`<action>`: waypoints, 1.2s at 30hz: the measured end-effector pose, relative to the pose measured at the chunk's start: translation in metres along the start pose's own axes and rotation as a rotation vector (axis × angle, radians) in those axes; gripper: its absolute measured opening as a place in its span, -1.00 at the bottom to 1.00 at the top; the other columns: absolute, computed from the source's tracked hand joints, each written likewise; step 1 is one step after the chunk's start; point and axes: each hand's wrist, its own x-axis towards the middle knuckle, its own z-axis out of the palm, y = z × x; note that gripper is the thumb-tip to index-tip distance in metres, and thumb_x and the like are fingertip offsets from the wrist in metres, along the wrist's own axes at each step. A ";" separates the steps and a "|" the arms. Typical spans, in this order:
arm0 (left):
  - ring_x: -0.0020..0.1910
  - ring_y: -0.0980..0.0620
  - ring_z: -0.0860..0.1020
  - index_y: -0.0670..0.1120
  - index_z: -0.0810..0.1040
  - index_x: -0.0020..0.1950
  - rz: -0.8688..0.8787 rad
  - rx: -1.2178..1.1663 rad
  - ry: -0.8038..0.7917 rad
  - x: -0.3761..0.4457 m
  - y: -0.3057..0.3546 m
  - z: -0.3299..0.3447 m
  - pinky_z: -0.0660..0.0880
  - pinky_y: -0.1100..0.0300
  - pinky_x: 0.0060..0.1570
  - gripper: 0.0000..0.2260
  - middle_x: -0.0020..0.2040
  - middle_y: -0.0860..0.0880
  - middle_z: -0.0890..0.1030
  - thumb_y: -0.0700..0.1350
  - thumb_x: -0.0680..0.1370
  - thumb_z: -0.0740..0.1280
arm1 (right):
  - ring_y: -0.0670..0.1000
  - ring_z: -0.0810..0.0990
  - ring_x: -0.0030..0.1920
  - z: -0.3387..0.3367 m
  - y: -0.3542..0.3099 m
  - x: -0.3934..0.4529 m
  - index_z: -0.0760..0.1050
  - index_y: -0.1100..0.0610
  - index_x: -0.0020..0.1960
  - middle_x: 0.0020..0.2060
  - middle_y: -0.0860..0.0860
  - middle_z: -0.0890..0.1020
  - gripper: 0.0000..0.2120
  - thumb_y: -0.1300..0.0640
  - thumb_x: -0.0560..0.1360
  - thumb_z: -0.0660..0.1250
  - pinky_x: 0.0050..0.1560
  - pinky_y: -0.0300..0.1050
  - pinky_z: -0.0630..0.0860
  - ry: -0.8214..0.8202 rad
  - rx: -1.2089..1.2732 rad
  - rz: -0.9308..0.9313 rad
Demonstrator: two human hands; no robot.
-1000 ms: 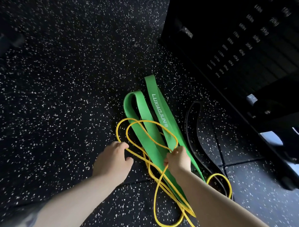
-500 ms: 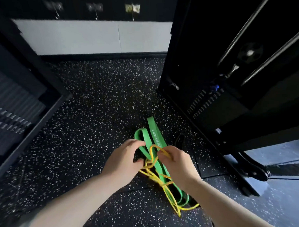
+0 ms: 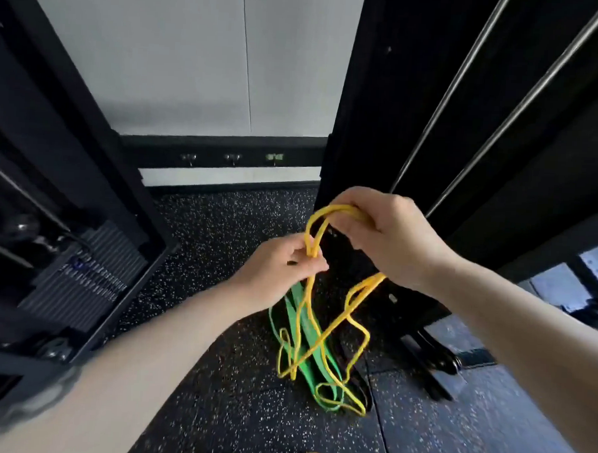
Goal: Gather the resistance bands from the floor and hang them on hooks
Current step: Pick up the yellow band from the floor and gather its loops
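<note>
Here, both hands' fingers pinch a thin yellow resistance band (image 3: 329,214), loops dangling toward six o'clock over a green band (image 3: 311,343); left hand (image 3: 282,270), right hand (image 3: 389,237).

Both hands grip the yellow band (image 3: 324,316): the left hand (image 3: 282,270) pinches it below the right hand (image 3: 389,237). Its loops dangle over the green band (image 3: 306,339) on the speckled floor (image 3: 215,394).

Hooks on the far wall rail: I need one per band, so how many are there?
3. The small metal hooks sit along the black wall rail: left, middle, right. Dark machine frames either side may hide more.
</note>
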 end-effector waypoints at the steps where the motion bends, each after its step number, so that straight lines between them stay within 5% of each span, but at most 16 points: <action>1: -0.07 0.10 0.65 -0.03 0.52 -0.12 0.022 -0.017 0.025 -0.001 0.019 -0.012 0.50 0.23 0.08 -0.90 -0.12 -0.03 0.69 -0.12 0.59 0.30 | -0.16 0.46 -0.39 -0.018 -0.010 0.000 0.58 0.03 0.03 -0.42 -0.13 0.50 -0.88 0.05 0.58 0.28 -0.35 -0.30 0.39 0.037 -0.019 -0.002; 4: -0.24 -0.02 0.56 -0.11 0.49 -0.08 0.055 -0.004 0.138 -0.006 0.060 -0.044 0.56 0.03 0.00 -0.86 -0.36 -0.02 0.51 -0.13 0.64 0.21 | -0.16 0.47 -0.43 -0.056 -0.035 -0.003 0.58 0.02 0.01 -0.43 -0.12 0.50 -0.88 0.02 0.57 0.29 -0.37 -0.31 0.39 0.032 -0.083 0.032; 7: -0.42 0.11 0.37 -0.10 0.51 -0.07 0.079 -0.053 0.184 -0.014 0.095 -0.062 0.57 0.03 -0.23 -0.83 -0.40 0.03 0.32 -0.10 0.65 0.18 | -0.06 0.59 -0.48 -0.075 -0.057 -0.004 0.56 0.03 -0.08 -0.42 -0.04 0.58 -0.86 -0.02 0.56 0.31 -0.33 -0.15 0.55 -0.080 -0.082 0.136; 10: -0.47 0.09 0.33 -0.06 0.51 -0.10 0.136 -0.024 0.246 -0.024 0.124 -0.070 0.41 0.11 -0.36 -0.81 -0.43 0.06 0.32 -0.09 0.65 0.18 | 0.03 0.64 -0.46 -0.079 -0.075 -0.003 0.51 0.13 -0.23 -0.48 0.03 0.60 -0.75 0.00 0.55 0.33 -0.29 -0.17 0.57 -0.092 0.014 0.170; 14: -0.41 0.14 0.35 -0.01 0.55 -0.15 0.268 0.186 0.400 -0.035 0.146 -0.091 0.27 0.20 -0.34 -0.85 -0.40 0.10 0.45 -0.07 0.61 0.28 | -0.12 0.35 -0.56 -0.085 -0.090 0.003 0.57 0.28 -0.12 -0.48 0.04 0.42 -0.70 0.01 0.51 0.38 -0.48 -0.27 0.34 0.075 0.203 0.134; 17: -0.37 0.07 0.33 0.00 0.54 -0.19 0.268 0.356 0.374 -0.045 0.146 -0.107 0.22 0.18 -0.33 -0.84 -0.36 -0.01 0.44 0.02 0.54 0.37 | -0.18 0.34 -0.52 -0.097 -0.092 0.005 0.63 0.15 -0.16 -0.48 -0.05 0.41 -0.77 -0.03 0.46 0.44 -0.43 -0.32 0.29 0.173 0.072 0.046; 21: -0.42 0.03 0.33 0.00 0.53 -0.24 0.165 0.448 0.318 -0.058 0.141 -0.120 0.19 0.12 -0.36 -0.79 -0.40 -0.03 0.42 0.09 0.51 0.39 | -0.05 0.46 -0.43 -0.110 -0.091 0.008 0.56 0.07 -0.24 -0.46 -0.04 0.49 -0.67 -0.20 0.45 0.39 -0.33 -0.06 0.45 0.129 -0.283 0.043; 25: -0.45 0.05 0.29 -0.02 0.53 -0.28 0.128 0.467 0.387 -0.065 0.139 -0.130 0.15 0.14 -0.39 -0.75 -0.46 0.03 0.36 0.09 0.51 0.39 | 0.01 0.48 -0.42 -0.110 -0.089 0.008 0.46 0.04 -0.32 -0.46 -0.03 0.49 -0.58 -0.25 0.53 0.24 -0.39 -0.07 0.44 0.076 -0.576 0.126; 32: -0.44 0.10 0.31 -0.12 0.61 -0.22 0.167 0.313 0.504 -0.052 0.159 -0.137 0.19 0.30 -0.44 -0.76 -0.46 0.05 0.37 0.02 0.52 0.40 | -0.03 0.46 -0.38 -0.105 -0.105 0.017 0.68 0.19 -0.25 -0.37 0.05 0.60 -0.59 -0.10 0.54 0.29 -0.24 -0.10 0.44 -0.184 -0.233 0.302; 36: -0.47 0.14 0.27 -0.07 0.58 -0.26 0.192 0.142 0.464 -0.044 0.175 -0.129 0.19 0.17 -0.38 -0.81 -0.53 0.11 0.34 -0.01 0.50 0.42 | 0.10 0.67 -0.08 -0.088 -0.120 0.024 0.68 0.14 -0.17 -0.23 0.03 0.74 -0.79 0.00 0.48 0.41 0.14 0.07 0.52 -0.089 0.121 0.170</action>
